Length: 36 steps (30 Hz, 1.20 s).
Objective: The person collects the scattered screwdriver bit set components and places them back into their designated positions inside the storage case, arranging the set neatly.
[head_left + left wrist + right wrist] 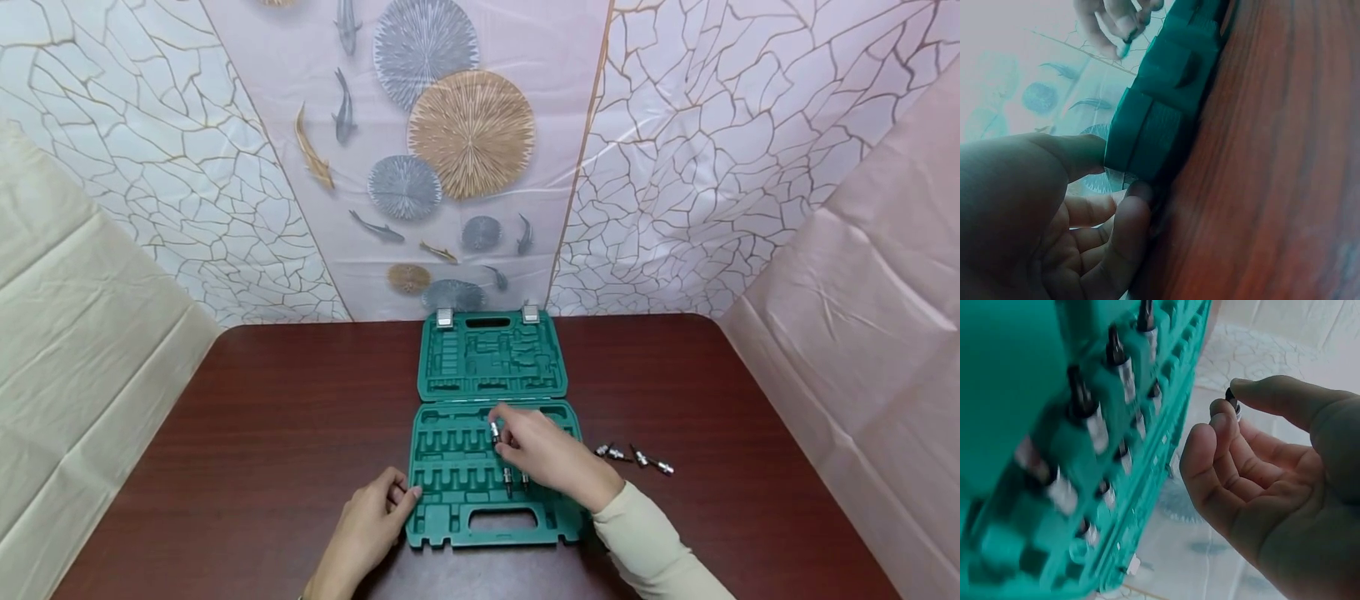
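Observation:
A green molded tool case lies opened out on the table, its lid toward the wall. My left hand grips the near left edge of the case, thumb on one side and curled fingers on the other. Over the slotted half, my right hand pinches a small bit socket with a silver body and dark tip between thumb and fingers. Several similar bit sockets sit in slots in the right wrist view. Part of the case's right side is hidden under the right hand and forearm.
Several loose bit sockets lie on the dark red wooden table to the right of the case. Two silver latches stand on the lid's far edge. A patterned cloth wall rises behind the table.

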### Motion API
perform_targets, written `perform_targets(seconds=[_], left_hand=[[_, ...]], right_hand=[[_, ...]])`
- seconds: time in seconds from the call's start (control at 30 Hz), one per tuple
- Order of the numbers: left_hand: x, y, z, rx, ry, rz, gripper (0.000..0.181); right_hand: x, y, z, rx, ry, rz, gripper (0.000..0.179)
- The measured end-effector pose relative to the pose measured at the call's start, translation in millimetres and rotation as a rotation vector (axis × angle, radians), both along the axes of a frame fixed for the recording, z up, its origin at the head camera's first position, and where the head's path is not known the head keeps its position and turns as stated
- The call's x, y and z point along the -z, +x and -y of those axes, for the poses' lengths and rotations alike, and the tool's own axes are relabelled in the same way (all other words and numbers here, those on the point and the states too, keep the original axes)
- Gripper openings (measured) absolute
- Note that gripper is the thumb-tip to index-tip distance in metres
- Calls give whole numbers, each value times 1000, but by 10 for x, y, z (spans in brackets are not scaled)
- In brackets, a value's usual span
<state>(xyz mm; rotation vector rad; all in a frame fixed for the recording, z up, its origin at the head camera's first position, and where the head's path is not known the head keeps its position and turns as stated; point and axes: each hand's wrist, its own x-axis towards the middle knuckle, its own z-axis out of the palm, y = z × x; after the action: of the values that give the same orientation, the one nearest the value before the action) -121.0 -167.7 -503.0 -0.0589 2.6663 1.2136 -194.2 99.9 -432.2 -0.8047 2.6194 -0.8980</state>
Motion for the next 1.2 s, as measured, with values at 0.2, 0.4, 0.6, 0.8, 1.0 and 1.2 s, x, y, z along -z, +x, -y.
perform_targets(seconds=[0.2, 0.4, 0.6, 0.8, 1.0, 1.2], left_hand=[[7, 3, 7, -4, -5, -5, 24], [13, 6, 5, 2, -9, -1, 25], [12, -9, 2, 5, -17, -8, 24], [20, -24, -6, 4, -19, -15, 23], [33, -15, -8, 0, -7, -2, 23], [20, -8, -5, -2, -2, -6, 23]], right_hand=[[115, -36, 188, 16, 27, 23, 36], [191, -28, 292, 15, 119, -76, 6], [215, 10, 306, -33, 229, -240, 13], [237, 45, 322, -28, 266, -362, 4], [229, 84, 350, 14, 337, -354, 13], [233, 104, 377, -11, 482, -411, 30]])
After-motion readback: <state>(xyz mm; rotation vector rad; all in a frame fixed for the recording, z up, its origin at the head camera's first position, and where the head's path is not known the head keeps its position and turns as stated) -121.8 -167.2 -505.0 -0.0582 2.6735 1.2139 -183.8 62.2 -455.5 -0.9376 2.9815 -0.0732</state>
